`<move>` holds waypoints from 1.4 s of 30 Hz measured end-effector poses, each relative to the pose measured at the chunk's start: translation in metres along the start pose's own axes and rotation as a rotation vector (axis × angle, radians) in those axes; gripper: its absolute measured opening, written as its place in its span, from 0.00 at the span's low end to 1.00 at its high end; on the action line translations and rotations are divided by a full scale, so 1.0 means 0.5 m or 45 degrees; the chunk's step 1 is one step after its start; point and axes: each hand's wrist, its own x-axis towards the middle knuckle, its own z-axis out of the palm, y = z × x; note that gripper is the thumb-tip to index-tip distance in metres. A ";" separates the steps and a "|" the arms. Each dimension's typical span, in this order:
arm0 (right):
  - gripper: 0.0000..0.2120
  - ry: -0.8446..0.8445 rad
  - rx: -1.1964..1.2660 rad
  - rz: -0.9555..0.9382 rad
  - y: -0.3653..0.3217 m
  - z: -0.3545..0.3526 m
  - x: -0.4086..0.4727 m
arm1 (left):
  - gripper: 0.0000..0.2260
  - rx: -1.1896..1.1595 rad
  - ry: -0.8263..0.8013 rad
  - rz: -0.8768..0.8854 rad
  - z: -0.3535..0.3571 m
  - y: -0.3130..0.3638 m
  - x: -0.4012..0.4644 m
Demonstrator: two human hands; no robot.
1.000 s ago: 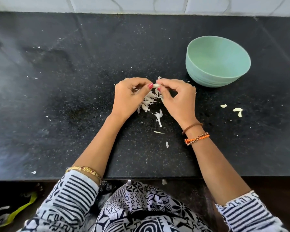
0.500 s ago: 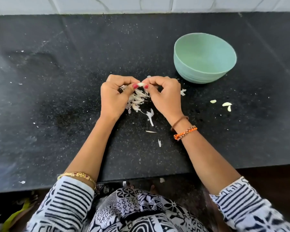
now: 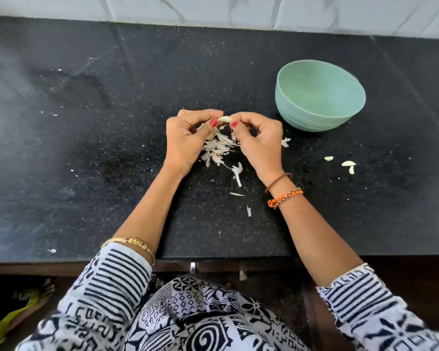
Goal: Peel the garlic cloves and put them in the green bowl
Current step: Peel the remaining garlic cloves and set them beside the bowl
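Note:
A small pale garlic clove [image 3: 225, 119] is pinched between the fingertips of my left hand [image 3: 188, 140] and my right hand [image 3: 261, 143], just above the black counter. Both thumbs press on it from my side. Under and between the hands lies a heap of papery garlic skins [image 3: 218, 148]. The green bowl [image 3: 319, 95] stands upright to the right of my right hand, a short gap away; its visible inside looks bare.
Three pale garlic pieces [image 3: 347, 163] lie on the black counter [image 3: 86, 148] right of my right wrist. Loose skin scraps [image 3: 237, 172] trail toward the counter's front edge. A white tiled wall [image 3: 238, 8] runs along the back.
Both hands keep pinching the clove in the same place; fingers shifted slightly on it. The camera view has shifted, so the bowl and hands appear displaced.

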 end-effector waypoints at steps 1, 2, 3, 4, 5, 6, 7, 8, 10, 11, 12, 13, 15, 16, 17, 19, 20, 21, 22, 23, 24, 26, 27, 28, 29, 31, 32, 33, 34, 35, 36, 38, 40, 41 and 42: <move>0.05 0.021 -0.030 -0.026 0.002 0.001 -0.001 | 0.08 -0.018 0.011 -0.021 0.000 -0.001 0.000; 0.05 0.031 -0.055 -0.048 0.003 0.003 -0.001 | 0.08 -0.039 0.028 -0.044 0.000 0.000 0.000; 0.05 0.030 -0.078 -0.068 0.003 0.005 -0.002 | 0.08 -0.062 0.048 -0.070 -0.001 0.000 0.000; 0.05 0.023 -0.106 -0.088 0.002 0.007 -0.003 | 0.08 -0.085 0.067 -0.094 -0.002 -0.001 0.001; 0.05 0.021 -0.140 -0.105 0.002 0.009 -0.003 | 0.08 -0.112 0.076 -0.113 -0.003 0.000 0.002; 0.05 0.030 -0.181 -0.126 0.002 0.010 -0.004 | 0.10 -0.130 0.075 -0.132 -0.003 0.001 0.002; 0.06 0.053 -0.236 -0.159 0.002 0.011 -0.005 | 0.11 -0.145 0.069 -0.154 -0.003 0.004 0.002; 0.07 0.085 -0.307 -0.222 0.002 0.011 -0.005 | 0.11 -0.160 0.066 -0.174 -0.003 0.006 0.003; 0.06 0.145 -0.472 -0.407 0.002 0.013 -0.005 | 0.10 -0.193 0.072 -0.210 -0.004 0.006 0.005; 0.06 0.171 -0.540 -0.484 0.002 0.015 -0.005 | 0.10 -0.207 0.077 -0.222 -0.004 0.006 0.005; 0.05 0.194 -0.594 -0.534 0.001 0.017 -0.005 | 0.11 -0.216 0.080 -0.231 -0.004 0.007 0.005; 0.05 0.208 -0.637 -0.566 0.001 0.019 -0.005 | 0.11 -0.221 0.085 -0.241 -0.004 0.007 0.004; 0.05 0.223 -0.700 -0.620 0.000 0.022 -0.007 | 0.13 -0.243 0.101 -0.277 -0.004 0.005 0.004; 0.05 0.231 -0.725 -0.651 -0.001 0.022 -0.008 | 0.14 -0.270 0.111 -0.298 -0.003 0.006 0.004; 0.05 0.244 -0.749 -0.687 -0.002 0.021 -0.007 | 0.14 -0.308 0.118 -0.319 -0.003 0.007 0.005; 0.06 0.297 -0.789 -0.795 -0.006 0.018 -0.006 | 0.14 -0.415 0.133 -0.368 0.001 0.011 0.006; 0.06 0.332 -0.809 -0.865 -0.008 0.017 -0.005 | 0.15 -0.487 0.144 -0.408 0.005 0.014 0.006; 0.07 0.366 -0.825 -0.935 -0.010 0.015 -0.005 | 0.17 -0.567 0.158 -0.458 0.011 0.016 0.006; 0.08 0.397 -0.831 -0.988 -0.012 0.014 -0.005 | 0.20 -0.648 0.172 -0.503 0.016 0.018 0.006; 0.09 0.421 -0.826 -1.010 -0.013 0.013 -0.004 | 0.22 -0.713 0.180 -0.525 0.020 0.018 0.006; 0.09 0.434 -0.803 -0.995 -0.014 0.013 -0.005 | 0.22 -0.752 0.176 -0.526 0.022 0.018 0.006; 0.07 0.443 -0.710 -0.889 -0.012 0.011 -0.010 | 0.18 -0.747 0.138 -0.490 0.023 0.024 0.007; 0.07 0.430 -0.632 -0.789 -0.012 0.009 -0.016 | 0.14 -0.723 0.114 -0.461 0.022 0.028 0.006; 0.06 0.394 -0.491 -0.638 -0.015 0.005 -0.022 | 0.12 -0.689 0.090 -0.437 0.022 0.033 0.005; 0.07 0.346 -0.275 -0.429 -0.024 0.002 -0.029 | 0.10 -0.646 0.080 -0.425 0.022 0.035 0.003; 0.09 0.313 0.231 0.000 -0.043 -0.003 -0.040 | 0.07 -0.508 0.105 -0.382 0.018 0.036 0.003; 0.10 0.333 0.407 0.144 -0.048 -0.004 -0.041 | 0.07 -0.408 0.128 -0.350 0.015 0.034 0.002; 0.10 0.348 0.482 0.231 -0.048 -0.005 -0.039 | 0.06 -0.309 0.137 -0.318 0.011 0.030 0.002; 0.10 0.342 0.490 0.278 -0.048 -0.004 -0.035 | 0.07 -0.219 0.122 -0.284 0.009 0.027 0.001; 0.09 0.314 0.460 0.290 -0.047 -0.004 -0.030 | 0.07 -0.123 0.083 -0.243 0.008 0.024 0.000; 0.08 0.271 0.420 0.275 -0.046 -0.001 -0.028 | 0.07 -0.031 0.034 -0.200 0.009 0.021 -0.002; 0.08 0.175 0.330 0.207 -0.041 0.002 -0.031 | 0.06 0.048 -0.063 -0.129 0.010 0.019 -0.004; 0.09 0.123 0.238 0.146 -0.033 0.002 -0.036 | 0.07 0.044 -0.128 -0.070 0.010 0.023 -0.006; 0.08 0.113 0.196 0.123 -0.029 0.000 -0.036 | 0.07 0.017 -0.149 -0.061 0.010 0.025 -0.006; 0.07 0.109 0.149 0.095 -0.024 -0.001 -0.036 | 0.07 -0.017 -0.164 -0.065 0.010 0.028 -0.006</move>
